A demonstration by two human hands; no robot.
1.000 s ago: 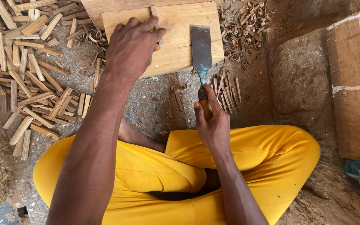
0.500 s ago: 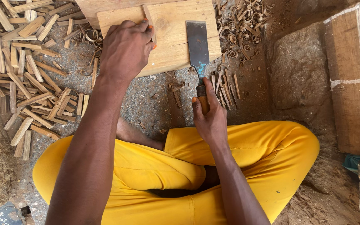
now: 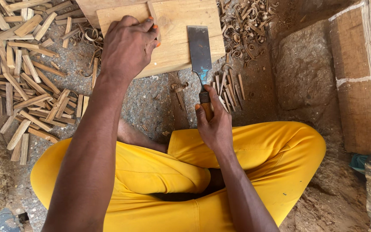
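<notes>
Pinning thin wood strip (image 3: 153, 19) on block (image 3: 185, 41): left hand (image 3: 127, 47); right hand (image 3: 213, 124) clenched round chisel (image 3: 200, 56).

Split wood sticks (image 3: 26, 77) heaped on ground; curled shavings (image 3: 245, 25) nearby; large timber block (image 3: 361, 81); yellow trousers (image 3: 159, 172).

A broad flat steel chisel (image 3: 201, 53) with a wooden handle lies blade-up over the pale wooden block (image 3: 181, 38) at upper centre.
</notes>
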